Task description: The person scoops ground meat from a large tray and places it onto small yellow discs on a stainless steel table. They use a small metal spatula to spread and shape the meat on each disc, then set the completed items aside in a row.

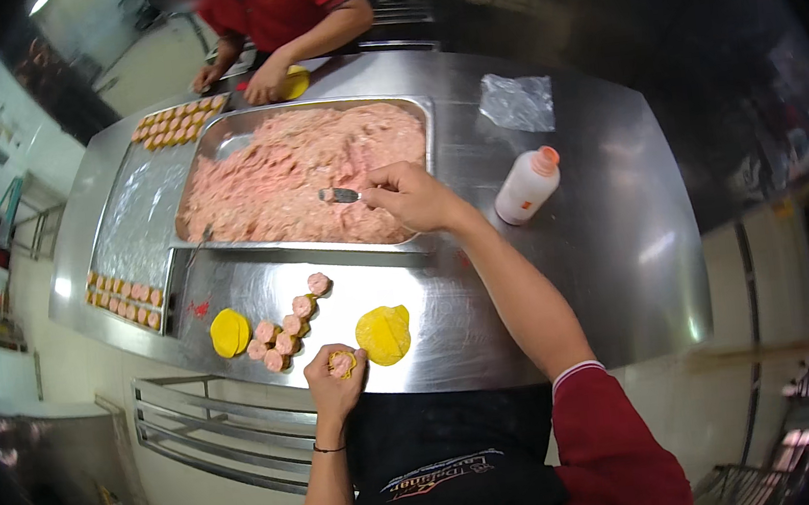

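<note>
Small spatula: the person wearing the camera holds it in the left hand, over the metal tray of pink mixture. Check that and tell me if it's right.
Not quite: the hand is wrong. The head view shows the small spatula in the person's right hand; it is indeed over the metal tray of pink mixture.

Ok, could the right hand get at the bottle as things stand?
Probably yes: the bottle stands to the right of the right hand, and only the tray's rim seems between them, though that hand holds a spatula.
</note>
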A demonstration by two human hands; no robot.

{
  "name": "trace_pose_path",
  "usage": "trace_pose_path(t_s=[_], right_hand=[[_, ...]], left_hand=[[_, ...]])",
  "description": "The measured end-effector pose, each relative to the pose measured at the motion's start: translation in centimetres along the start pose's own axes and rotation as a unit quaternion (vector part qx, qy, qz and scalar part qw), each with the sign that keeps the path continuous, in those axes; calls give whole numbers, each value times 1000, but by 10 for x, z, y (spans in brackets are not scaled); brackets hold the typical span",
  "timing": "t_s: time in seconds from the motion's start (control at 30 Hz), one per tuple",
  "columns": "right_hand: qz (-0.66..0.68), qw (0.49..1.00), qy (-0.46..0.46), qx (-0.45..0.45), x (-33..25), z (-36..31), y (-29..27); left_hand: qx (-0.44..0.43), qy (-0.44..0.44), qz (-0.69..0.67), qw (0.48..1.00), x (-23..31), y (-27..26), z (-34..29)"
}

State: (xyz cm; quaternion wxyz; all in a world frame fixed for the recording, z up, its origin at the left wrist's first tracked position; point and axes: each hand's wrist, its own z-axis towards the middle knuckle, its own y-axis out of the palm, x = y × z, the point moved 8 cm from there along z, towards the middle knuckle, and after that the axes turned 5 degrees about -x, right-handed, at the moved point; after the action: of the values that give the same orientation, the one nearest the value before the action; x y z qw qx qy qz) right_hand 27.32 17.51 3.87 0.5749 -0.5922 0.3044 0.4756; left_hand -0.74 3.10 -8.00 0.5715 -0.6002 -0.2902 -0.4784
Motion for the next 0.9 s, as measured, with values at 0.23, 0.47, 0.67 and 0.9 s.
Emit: trace_pose_path(t_s=[0.23,0.47,0.67,0.9], right_hand=[[-180,979,87,43,6,-25,-11],[-407,910,73,12,7,-4,25],[-482,876,-7,2,-10,5,54],[-461,882,47,-85,-17,-3,33]], left_hand=[[-13,-18,15,1000,5,2,-1],[1,-3,27,1000,9,4,0],[10,4,31,999,6,2,-1],[7,3,49,999,8,3,-1]])
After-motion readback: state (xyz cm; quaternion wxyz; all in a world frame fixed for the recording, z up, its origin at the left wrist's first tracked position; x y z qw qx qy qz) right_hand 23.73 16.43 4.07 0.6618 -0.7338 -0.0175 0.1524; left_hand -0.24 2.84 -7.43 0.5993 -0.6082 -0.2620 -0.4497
